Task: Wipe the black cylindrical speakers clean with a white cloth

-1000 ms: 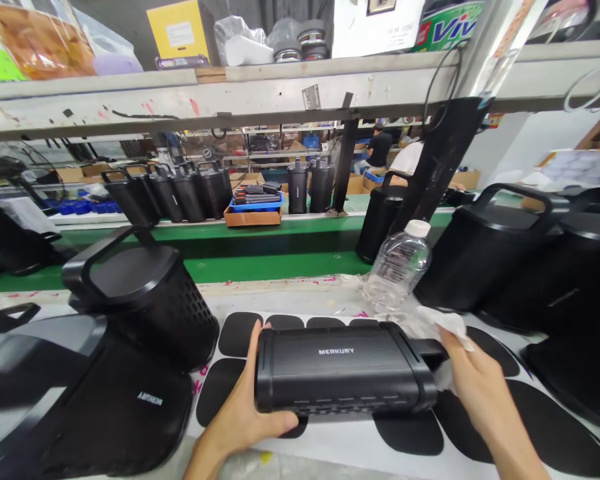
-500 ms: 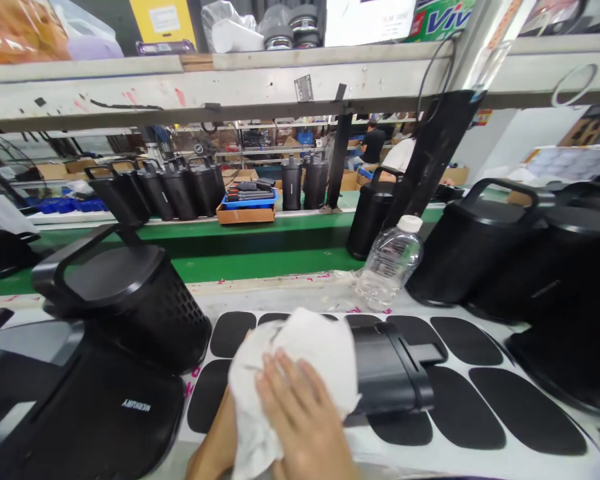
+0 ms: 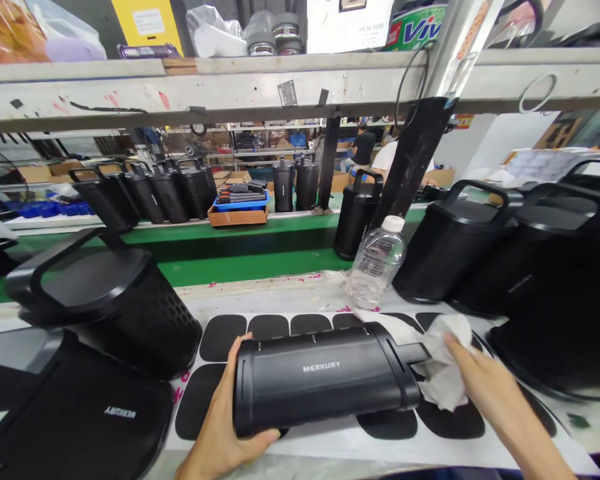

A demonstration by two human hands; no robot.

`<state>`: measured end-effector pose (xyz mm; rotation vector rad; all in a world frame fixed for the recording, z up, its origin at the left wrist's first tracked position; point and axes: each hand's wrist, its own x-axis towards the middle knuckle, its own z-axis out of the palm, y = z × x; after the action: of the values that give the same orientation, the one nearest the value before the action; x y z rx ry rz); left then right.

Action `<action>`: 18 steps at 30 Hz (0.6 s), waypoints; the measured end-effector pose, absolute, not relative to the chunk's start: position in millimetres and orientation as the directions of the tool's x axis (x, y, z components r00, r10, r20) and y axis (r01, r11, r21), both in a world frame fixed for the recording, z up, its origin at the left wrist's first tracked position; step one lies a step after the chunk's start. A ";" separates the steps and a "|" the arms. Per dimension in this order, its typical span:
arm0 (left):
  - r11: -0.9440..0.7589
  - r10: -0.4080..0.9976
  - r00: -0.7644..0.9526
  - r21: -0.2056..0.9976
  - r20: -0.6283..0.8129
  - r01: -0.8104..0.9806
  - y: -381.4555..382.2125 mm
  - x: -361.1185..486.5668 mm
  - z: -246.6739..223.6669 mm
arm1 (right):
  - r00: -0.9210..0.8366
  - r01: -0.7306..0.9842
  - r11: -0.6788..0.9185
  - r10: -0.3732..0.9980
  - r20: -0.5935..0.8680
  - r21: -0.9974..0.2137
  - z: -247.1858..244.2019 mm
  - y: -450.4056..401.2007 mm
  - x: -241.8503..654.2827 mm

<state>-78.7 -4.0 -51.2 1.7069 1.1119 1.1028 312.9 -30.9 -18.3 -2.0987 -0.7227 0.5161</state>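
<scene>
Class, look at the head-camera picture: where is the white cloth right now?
The white cloth is right of centre, held by the right hand against the handle end of the lying black speaker, just below the plastic bottle.

we see a clear plastic bottle (image 3: 376,264) with a white cap standing on the counter (image 3: 290,292), just left of two large black speakers (image 3: 450,247) with carry handles. at left, a perforated black speaker (image 3: 115,300) leans tilted. behind runs a green conveyor belt (image 3: 250,263); beyond it we note a row of black speakers (image 3: 145,193) and a cardboard tray (image 3: 238,212).
</scene>
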 end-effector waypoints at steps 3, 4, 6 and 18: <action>-0.418 0.898 0.289 0.849 0.332 0.324 -4.9 -82.8 -49.3 | 0.526 0.056 -0.453 0.771 -0.359 -0.890 -12.2 -28.5 303.0; -0.509 0.855 0.317 0.782 0.410 0.360 -3.8 -84.9 -47.2 | 0.453 -0.043 -0.432 0.795 -0.403 -0.901 -8.2 -26.8 295.3; -0.677 0.736 0.379 0.603 0.562 0.422 0.5 -89.9 -41.7 | 0.412 -0.194 -0.352 0.818 -0.402 -0.915 -0.3 -21.9 280.5; -0.371 0.929 0.075 0.897 0.364 0.240 2.7 -89.8 -49.0 | 0.576 0.232 -0.059 0.813 0.088 -0.971 -17.4 -10.6 249.7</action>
<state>-89.8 2.7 -49.0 1.6974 1.1693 1.3327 249.7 -10.6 -17.4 -1.6003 -0.9002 0.5991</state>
